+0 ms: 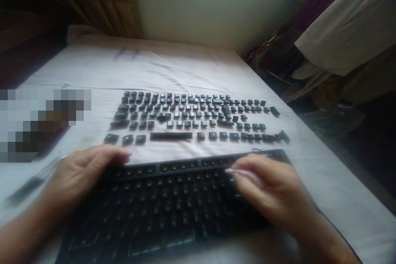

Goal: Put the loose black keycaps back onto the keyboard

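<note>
A black keyboard (176,173) with its keycaps off lies slanted in front of me, its near part blurred. At its upper left corner, my left hand (89,165) is closed around the edge, with some fingers hidden. Over the right part of the keyboard, my right hand (272,181) pinches what looks like a thin cotton swab (229,170), its pale tip pointing left above the bare key posts. Beyond the keyboard, the removed black keycaps (185,111) are laid out in rows, with the long space bar (171,136) in the front row.
A pale sheet (185,66) covers the surface under everything. To the left are a blurred dark object (26,189) and a pixelated patch. A cable (337,231) runs beside my right forearm. Cloth (346,45) hangs at the right, and a curtain (105,0) at the back left.
</note>
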`<action>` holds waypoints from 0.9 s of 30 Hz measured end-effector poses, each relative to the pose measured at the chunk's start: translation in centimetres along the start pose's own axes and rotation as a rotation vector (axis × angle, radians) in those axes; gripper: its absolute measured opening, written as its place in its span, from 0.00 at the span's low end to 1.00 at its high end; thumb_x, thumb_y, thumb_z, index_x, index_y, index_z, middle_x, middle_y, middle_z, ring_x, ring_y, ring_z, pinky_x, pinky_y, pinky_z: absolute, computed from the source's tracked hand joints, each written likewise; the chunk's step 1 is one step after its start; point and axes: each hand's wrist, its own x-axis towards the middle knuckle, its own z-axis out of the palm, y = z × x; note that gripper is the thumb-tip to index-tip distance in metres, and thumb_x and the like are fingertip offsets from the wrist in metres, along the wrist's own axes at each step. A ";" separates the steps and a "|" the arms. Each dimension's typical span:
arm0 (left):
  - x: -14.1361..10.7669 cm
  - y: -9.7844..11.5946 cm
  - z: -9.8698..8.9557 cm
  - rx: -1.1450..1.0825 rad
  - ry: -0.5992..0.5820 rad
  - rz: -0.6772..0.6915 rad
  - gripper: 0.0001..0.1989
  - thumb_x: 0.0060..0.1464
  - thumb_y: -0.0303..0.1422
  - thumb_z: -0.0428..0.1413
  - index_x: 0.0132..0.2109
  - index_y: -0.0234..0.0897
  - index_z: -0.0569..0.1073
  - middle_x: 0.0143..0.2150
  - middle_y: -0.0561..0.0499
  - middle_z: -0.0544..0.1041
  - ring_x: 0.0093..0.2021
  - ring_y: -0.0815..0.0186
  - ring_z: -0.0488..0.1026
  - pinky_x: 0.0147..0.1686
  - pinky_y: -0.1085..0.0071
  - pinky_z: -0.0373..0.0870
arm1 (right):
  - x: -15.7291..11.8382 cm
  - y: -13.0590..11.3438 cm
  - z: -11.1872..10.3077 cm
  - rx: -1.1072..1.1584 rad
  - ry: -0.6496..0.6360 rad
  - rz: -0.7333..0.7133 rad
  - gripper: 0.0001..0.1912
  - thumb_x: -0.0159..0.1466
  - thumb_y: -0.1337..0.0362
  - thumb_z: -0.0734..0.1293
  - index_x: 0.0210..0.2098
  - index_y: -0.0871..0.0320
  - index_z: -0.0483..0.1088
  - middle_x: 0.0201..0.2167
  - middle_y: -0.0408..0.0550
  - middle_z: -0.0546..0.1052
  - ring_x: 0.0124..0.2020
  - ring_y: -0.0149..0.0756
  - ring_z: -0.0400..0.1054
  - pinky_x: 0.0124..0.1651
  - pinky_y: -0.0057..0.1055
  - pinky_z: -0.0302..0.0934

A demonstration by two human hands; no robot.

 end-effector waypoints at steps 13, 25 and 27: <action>-0.2 -1.6 0.2 0.019 0.036 -0.031 0.29 0.51 0.64 0.49 0.34 0.48 0.82 0.38 0.53 0.84 0.41 0.56 0.80 0.48 0.65 0.74 | -0.3 0.1 -0.3 0.025 0.007 -0.015 0.08 0.61 0.74 0.65 0.31 0.56 0.74 0.23 0.42 0.78 0.21 0.29 0.72 0.24 0.23 0.64; 0.0 -2.2 0.3 0.033 0.049 0.009 0.26 0.53 0.61 0.50 0.35 0.48 0.82 0.38 0.53 0.84 0.42 0.57 0.80 0.48 0.67 0.74 | -0.6 0.1 1.5 0.026 -0.154 -0.134 0.08 0.63 0.73 0.63 0.29 0.58 0.70 0.22 0.41 0.74 0.21 0.27 0.67 0.25 0.24 0.58; 0.0 -1.9 0.3 0.040 0.050 0.017 0.27 0.53 0.62 0.50 0.34 0.48 0.82 0.38 0.53 0.84 0.41 0.57 0.80 0.46 0.67 0.75 | -0.7 0.1 1.6 0.030 -0.170 -0.146 0.08 0.63 0.73 0.63 0.30 0.58 0.70 0.22 0.41 0.74 0.21 0.27 0.67 0.26 0.24 0.58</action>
